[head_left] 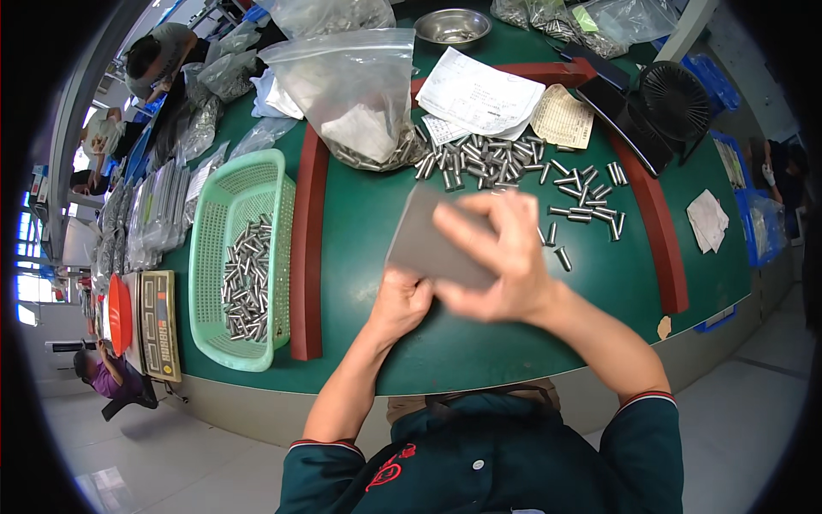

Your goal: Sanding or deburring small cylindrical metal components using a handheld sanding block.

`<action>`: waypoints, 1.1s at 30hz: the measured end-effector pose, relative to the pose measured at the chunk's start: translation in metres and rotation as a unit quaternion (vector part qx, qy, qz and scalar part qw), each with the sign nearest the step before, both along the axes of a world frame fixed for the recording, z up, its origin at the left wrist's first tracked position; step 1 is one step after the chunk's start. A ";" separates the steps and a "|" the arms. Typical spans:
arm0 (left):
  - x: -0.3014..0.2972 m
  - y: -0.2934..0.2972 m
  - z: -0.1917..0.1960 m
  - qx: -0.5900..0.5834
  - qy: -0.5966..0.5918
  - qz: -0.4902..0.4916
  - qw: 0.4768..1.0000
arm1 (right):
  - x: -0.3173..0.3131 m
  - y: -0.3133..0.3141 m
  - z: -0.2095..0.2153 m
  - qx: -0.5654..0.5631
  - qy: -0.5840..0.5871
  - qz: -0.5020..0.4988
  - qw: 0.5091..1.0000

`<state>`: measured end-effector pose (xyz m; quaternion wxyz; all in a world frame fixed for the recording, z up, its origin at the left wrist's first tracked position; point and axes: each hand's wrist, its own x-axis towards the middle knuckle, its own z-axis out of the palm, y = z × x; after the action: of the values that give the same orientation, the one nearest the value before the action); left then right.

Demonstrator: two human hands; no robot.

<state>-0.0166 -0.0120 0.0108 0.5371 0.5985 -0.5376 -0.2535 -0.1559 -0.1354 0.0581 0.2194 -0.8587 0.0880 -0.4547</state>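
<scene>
A flat grey rectangular pad (447, 248), smeared by motion, is held up over the green table. My left hand (401, 301) is closed at its lower left corner, with the fingers partly hidden. My right hand (509, 261) lies across the pad's right side, the index finger stretched over its face; blur hides whether anything small is in the fingers. Just beyond the hands, a heap of short metal headed pins (488, 161) is spread on the table, with loose pins (591, 195) to the right. More metal pins (248, 283) lie in a pale green plastic basket (282, 300) at the left.
Dark red strips (306, 257) border the work area. Beyond the heap are a clear bag (360, 94), papers (479, 90) and a metal bowl (454, 27). A black fan (675, 101) and a phone-like dark slab (629, 128) stand right. A scale (160, 325) sits left.
</scene>
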 end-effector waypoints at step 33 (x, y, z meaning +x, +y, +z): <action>-0.017 0.003 0.016 0.046 0.088 0.045 0.994 | -0.005 -0.001 0.002 -0.003 0.015 0.018 1.000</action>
<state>-0.0336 -0.0085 0.0269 0.5649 0.6215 -0.4490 -0.3051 -0.1610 -0.1367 0.0599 0.2235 -0.8676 0.0740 -0.4379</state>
